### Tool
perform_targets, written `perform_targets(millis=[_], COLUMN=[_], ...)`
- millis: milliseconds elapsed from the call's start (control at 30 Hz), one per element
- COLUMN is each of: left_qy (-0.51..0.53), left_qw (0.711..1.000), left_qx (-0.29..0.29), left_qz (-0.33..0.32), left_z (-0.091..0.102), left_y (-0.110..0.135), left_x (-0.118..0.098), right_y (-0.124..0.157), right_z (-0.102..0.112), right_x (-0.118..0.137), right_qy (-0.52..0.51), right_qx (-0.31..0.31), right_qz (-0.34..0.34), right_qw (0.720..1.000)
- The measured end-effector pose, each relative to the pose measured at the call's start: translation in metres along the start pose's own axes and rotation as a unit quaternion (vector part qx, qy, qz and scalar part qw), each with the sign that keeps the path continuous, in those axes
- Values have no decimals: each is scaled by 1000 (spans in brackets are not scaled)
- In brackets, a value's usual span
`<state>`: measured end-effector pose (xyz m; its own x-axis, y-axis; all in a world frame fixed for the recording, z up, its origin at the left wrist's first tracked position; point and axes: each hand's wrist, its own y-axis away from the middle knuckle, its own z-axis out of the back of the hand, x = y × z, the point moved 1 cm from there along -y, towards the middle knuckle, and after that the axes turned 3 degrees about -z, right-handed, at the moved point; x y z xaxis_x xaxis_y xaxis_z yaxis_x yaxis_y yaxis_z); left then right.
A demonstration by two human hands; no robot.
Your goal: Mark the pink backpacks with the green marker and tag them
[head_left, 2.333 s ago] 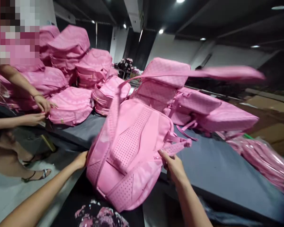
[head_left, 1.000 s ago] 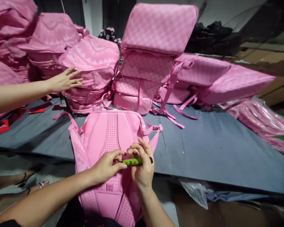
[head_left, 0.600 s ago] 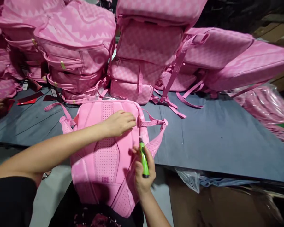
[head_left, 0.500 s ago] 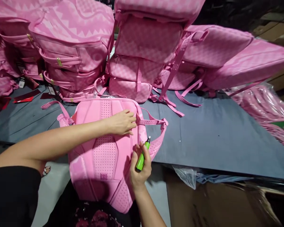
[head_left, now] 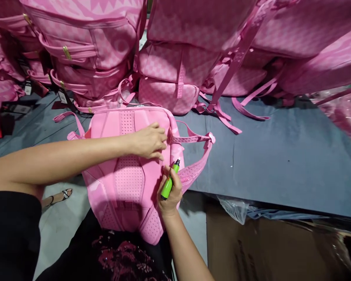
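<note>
Backpack (head_left: pixel 125 171) back-up on tabletop (head_left: pixel 280 156) edge, lower half overhanging. Left hand (head_left: pixel 148 141) bent-fingered, gripping nothing, pinning panel flat by strap root. Right hand (head_left: pixel 173 198) closed around green lighter (head_left: pixel 167 184), tip at seam.

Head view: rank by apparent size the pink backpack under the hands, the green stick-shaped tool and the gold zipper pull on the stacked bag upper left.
1. Pink mesh-backed backpack.
2. Green stick-shaped tool, partly hidden in the right hand.
3. Gold metal zipper pull; farther from the camera, so 2-3 is unsure.
</note>
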<state>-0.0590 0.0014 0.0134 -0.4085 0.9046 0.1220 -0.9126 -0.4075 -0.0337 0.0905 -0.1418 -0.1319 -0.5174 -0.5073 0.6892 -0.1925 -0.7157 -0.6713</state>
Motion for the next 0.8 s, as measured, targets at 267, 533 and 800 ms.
perform_targets(millis=[267, 533, 800], left_qy=[-57, -32, -65], left_qw=[994, 989, 971], left_qx=[-73, -136, -228], left_qz=[51, 46, 31], left_z=[12, -24, -39], left_y=[11, 18, 29], left_x=[17, -39, -41], right_y=[-12, -55, -61], right_z=[19, 12, 13], right_x=[14, 21, 19], right_qy=[-75, -30, 79], right_qx=[-2, -63, -19], right_qz=[-130, -169, -83], right_qw=[989, 983, 993])
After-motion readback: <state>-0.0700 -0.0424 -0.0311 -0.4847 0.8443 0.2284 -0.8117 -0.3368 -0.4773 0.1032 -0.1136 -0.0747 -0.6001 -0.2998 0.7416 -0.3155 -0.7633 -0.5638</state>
